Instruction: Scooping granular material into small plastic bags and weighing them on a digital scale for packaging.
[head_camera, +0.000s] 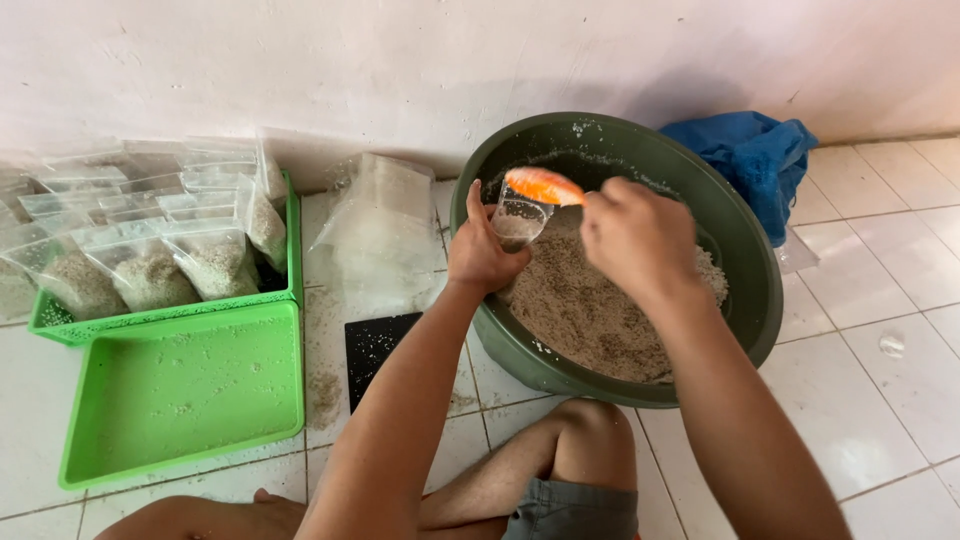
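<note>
Knees (590, 440) first, bare and folded up right under my chin as I sit on the white tiled floor (880, 400), grey shorts (570, 515) at the bottom edge. Up from there, both my arms reach out over the big dark green basin (745, 310), which sits against the wall with a heap of pale grainy mix (590, 310) piled in it.

Left hand (480, 255) is wrapped around a small clear plastic bag (518, 218), fingers and thumb pinching it just below the open mouth, holding it upright over the basin's near-left side. Right hand (635, 235) is closed on the handle of an orange scoop (543, 185), its bowl tipped right at the mouth of the bag. I can't tell how much grain has gone in.

That bag looks thin and floppy, almost weightless and slippery, so I judge it needs holding high near the rim to keep the mouth gaping; grip lower and it will likely fold shut. It will get heavier and sag as it fills. The scoop looks stiff and light, easy by the handle.

Off to my left, a green tray (180, 400) lies flat, dusted with grains. Behind it, a green basket (292, 250) holds filled bags (150, 265) standing in rows. Between basket and basin leans a stack of empty clear bags (385, 240), with a black slab (375, 350) just in front. A crumpled blue cloth (755, 165) sits behind the basin on the right.
</note>
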